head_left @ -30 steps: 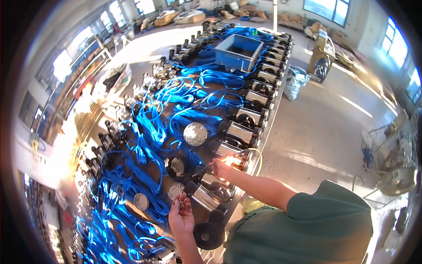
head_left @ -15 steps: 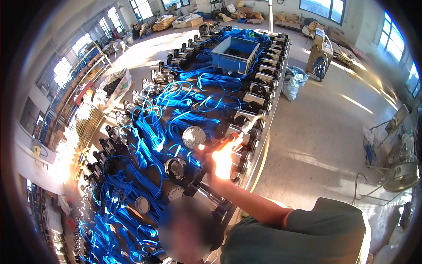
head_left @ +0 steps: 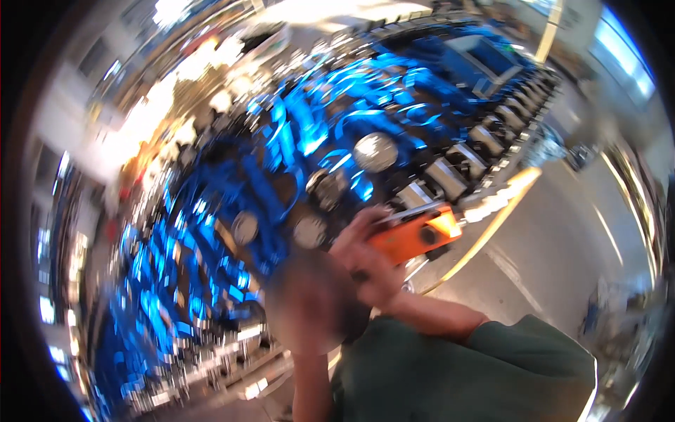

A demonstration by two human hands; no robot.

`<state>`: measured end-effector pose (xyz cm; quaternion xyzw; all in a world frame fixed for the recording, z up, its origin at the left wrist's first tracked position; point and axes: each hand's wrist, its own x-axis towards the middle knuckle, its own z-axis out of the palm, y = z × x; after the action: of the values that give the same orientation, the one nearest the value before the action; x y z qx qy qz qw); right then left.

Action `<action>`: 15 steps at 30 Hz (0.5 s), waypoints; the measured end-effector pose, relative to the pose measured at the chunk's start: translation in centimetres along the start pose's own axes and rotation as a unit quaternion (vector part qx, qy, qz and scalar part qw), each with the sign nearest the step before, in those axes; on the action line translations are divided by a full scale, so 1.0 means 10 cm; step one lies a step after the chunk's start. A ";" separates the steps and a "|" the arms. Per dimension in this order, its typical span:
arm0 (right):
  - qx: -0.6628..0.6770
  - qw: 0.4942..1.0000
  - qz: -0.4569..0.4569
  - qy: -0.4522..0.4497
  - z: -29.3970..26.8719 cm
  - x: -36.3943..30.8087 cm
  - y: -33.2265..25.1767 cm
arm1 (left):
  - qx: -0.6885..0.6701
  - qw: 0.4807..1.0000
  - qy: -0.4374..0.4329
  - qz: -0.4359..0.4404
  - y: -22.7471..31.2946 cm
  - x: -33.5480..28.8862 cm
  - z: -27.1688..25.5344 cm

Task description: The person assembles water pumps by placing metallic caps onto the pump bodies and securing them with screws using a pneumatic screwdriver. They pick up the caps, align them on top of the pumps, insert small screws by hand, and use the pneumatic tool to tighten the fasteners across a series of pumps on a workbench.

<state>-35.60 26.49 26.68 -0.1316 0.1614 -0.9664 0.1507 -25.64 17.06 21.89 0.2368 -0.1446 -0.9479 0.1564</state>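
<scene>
Fingers, right hand (head_left: pixel 376 271): clamped on one orange tool (head_left: pixel 415 235), held near the silver housings (head_left: pixel 446 177).
Fingers, left hand (head_left: pixel 309 306): blurred; apart or together cannot be told.
Yellow hose (head_left: pixel 503 216): one, seen beside the tool.
Round metal pieces (head_left: pixel 376 152): four, scattered among blue cables (head_left: pixel 304 125).

Heavy motion blur | glare upper left — probably sunlight | bright window (head_left: pixel 624 56) right

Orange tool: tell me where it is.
In the head view, the orange tool sits right of centre, in the right hand's grip, with the yellow hose to its right.
</scene>
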 end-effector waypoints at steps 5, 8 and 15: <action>-0.037 0.996 -0.047 -0.064 0.08 0.04 0.07 | 0.115 0.989 0.002 0.091 -0.01 -0.17 -0.08; -0.038 0.995 -0.052 -0.079 0.08 0.04 0.11 | 0.117 0.988 0.013 0.101 0.01 -0.22 -0.02; -0.076 0.985 -0.070 -0.135 0.05 -0.05 0.22 | 0.005 0.991 0.057 0.122 0.00 -0.26 -0.04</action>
<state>-34.40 24.53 26.25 -0.2829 0.2030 -0.9328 0.0926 -23.27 17.93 22.55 0.2717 -0.1683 -0.9059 0.2780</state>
